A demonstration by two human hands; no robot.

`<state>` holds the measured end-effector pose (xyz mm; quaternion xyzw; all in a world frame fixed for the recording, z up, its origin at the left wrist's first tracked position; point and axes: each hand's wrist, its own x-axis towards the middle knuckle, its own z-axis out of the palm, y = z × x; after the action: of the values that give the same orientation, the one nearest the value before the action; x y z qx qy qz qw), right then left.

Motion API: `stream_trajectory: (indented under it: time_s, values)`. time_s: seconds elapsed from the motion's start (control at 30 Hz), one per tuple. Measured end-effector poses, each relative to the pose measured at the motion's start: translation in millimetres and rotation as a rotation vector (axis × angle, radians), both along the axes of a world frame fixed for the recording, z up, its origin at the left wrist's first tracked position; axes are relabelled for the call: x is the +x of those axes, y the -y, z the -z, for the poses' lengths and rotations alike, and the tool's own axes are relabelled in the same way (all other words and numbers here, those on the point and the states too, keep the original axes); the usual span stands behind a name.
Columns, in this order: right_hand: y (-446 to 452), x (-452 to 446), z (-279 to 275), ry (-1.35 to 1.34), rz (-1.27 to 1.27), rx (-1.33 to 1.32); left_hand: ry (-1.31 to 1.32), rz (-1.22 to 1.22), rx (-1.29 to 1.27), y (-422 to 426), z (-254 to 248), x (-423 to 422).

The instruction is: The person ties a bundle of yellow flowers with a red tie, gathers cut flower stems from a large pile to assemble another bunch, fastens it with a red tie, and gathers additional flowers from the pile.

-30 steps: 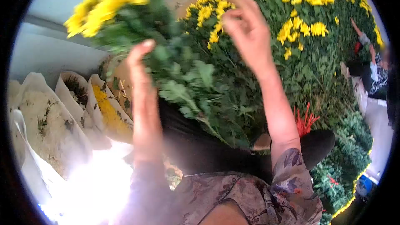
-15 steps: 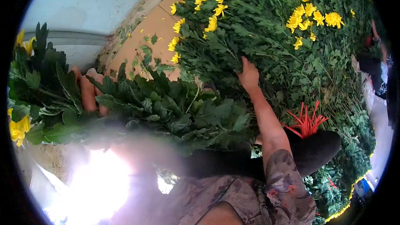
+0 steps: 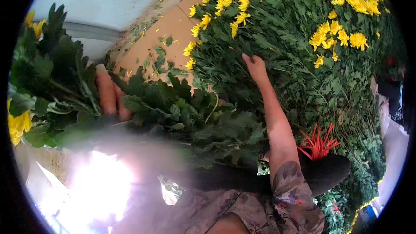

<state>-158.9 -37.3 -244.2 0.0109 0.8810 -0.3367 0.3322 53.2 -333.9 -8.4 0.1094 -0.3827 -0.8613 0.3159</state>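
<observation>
My left hand [image 3: 108,93] is wrapped round a bunch of leafy yellow chrysanthemums [image 3: 169,112] lying across my lap. Only some fingers show between the dark leaves; yellow blooms [image 3: 19,125] stick out at the far left. My right arm stretches forward to a big heap of chrysanthemums [image 3: 277,43]. There my right hand [image 3: 257,67] is closed among the stems and leaves, its fingertips drawn together. What lies between them is too small and leaf-covered to make out.
Red ties [image 3: 320,143] lie in a bundle on my dark-clad knee [image 3: 331,169]. Brown cardboard [image 3: 173,28] with scattered leaves and petals lies beyond the left bunch, beside a pale wall [image 3: 117,0]. A person in dark clothes [image 3: 395,91] is at the right edge. Strong glare covers the lower left.
My right hand has moved a little forward and left over the heap, and its fingers have drawn together. The left hand still grips its bunch. The view has shifted slightly.
</observation>
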Motion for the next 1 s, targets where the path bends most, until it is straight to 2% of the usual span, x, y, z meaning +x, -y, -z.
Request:
stream_trajectory:
  time_s: [0.03, 0.1, 0.13, 0.2, 0.27, 0.33, 0.37, 0.4, 0.5, 0.57, 0.63, 0.7, 0.77, 0.87, 0.9, 1.0]
  values:
    - [-6, -2, 10, -0.002, -0.009, -0.004, 0.006, -0.004, -0.002, -1, 1, 1]
    - [-17, 4, -6, 0.296, 0.012, -0.251, 0.013, -0.014, 0.007, -3, 2, 3]
    - [-22, 6, -8, 0.296, 0.01, -0.243, 0.014, -0.019, 0.012, -4, 4, 3]
    - [-28, 9, -10, 0.077, -0.037, -0.063, 0.017, -0.025, 0.018, -7, 6, 4]
    - [-26, 5, -87, -0.162, -0.182, 0.005, 0.021, -0.028, 0.02, -9, 9, 4]
    - [-32, 4, -137, -0.654, -0.192, 0.022, 0.023, -0.028, 0.023, -10, 10, 5]
    - [-35, -1, -153, -0.899, -0.221, 0.158, 0.027, -0.03, 0.022, -10, 10, 5]
    - [-26, -7, -183, -0.99, -0.258, 0.363, 0.03, -0.028, 0.026, -10, 11, 5]
    - [-16, -38, -157, -1.412, -0.192, 0.308, 0.029, -0.023, 0.021, -10, 12, 3]
    - [-3, -35, -95, -1.269, -0.335, 0.038, 0.033, -0.023, 0.02, -10, 12, 4]
    - [18, -5, -15, -0.736, -0.432, 0.036, 0.034, -0.022, 0.02, -9, 13, 2]
    - [21, 24, 28, -0.381, -0.681, 0.275, 0.033, -0.024, 0.019, -9, 13, 2]
    - [17, 29, 53, -0.454, -0.605, 0.234, 0.038, -0.025, 0.014, -9, 14, 2]
    - [-1, 33, 41, -0.596, -0.482, 0.118, 0.045, -0.029, 0.012, -6, 16, 3]
    - [-8, 30, 23, -0.68, -0.424, 0.039, 0.044, -0.03, 0.012, -4, 16, 2]
    - [-30, 35, -24, -0.626, -0.451, 0.076, 0.039, -0.027, 0.006, -1, 16, 2]
